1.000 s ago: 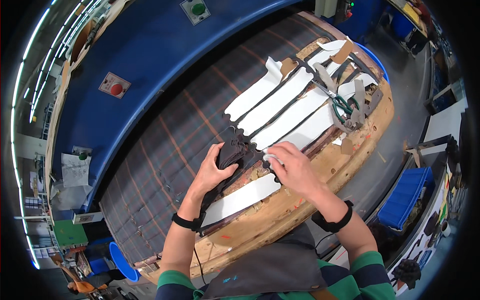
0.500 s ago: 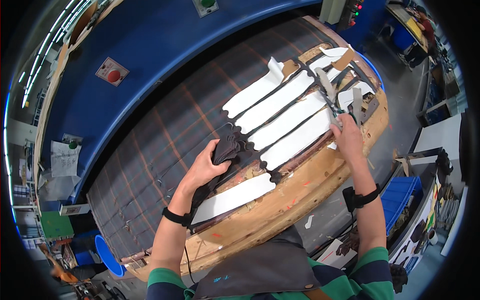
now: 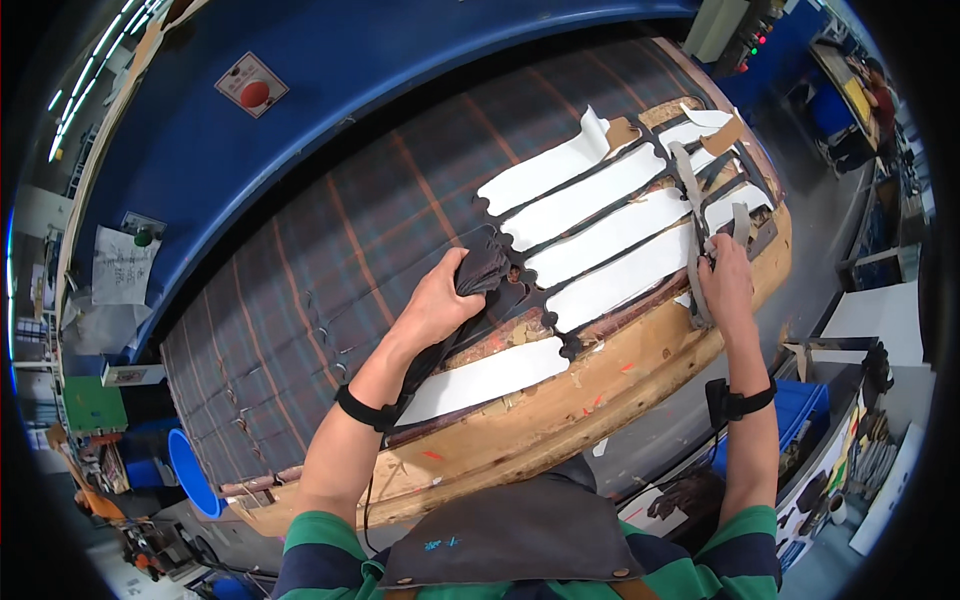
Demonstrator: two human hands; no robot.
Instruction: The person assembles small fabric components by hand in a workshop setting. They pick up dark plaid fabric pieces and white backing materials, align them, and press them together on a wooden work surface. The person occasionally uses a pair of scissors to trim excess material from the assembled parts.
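My left hand [image 3: 437, 303] is closed round a bunched stack of dark fabric pieces [image 3: 484, 270], whose lower part hangs along my wrist. It is above the dark plaid cloth [image 3: 370, 220], by the notched ends of several long white strips [image 3: 590, 195]. Another white strip [image 3: 490, 382] lies nearer me, beside my left forearm. Over on the right, my right hand [image 3: 730, 280] is closed on grey scrap strips [image 3: 692, 180]; one hangs below the hand and another stands up past the fingers. Whether a tool is also inside that grip cannot be made out.
The wooden board [image 3: 560, 430] has a worn, curved front edge. Dark offcut webbing and brown scraps [image 3: 722, 137] lie at its far right. A blue machine beam [image 3: 330, 90] with a red button [image 3: 254, 94] spans the back. A blue crate [image 3: 790, 415] stands at right.
My right hand has drawn the grey strips down and toward me, and one now hangs below it. The left hand keeps its hold on the fabric stack. The whole view has shifted slightly.
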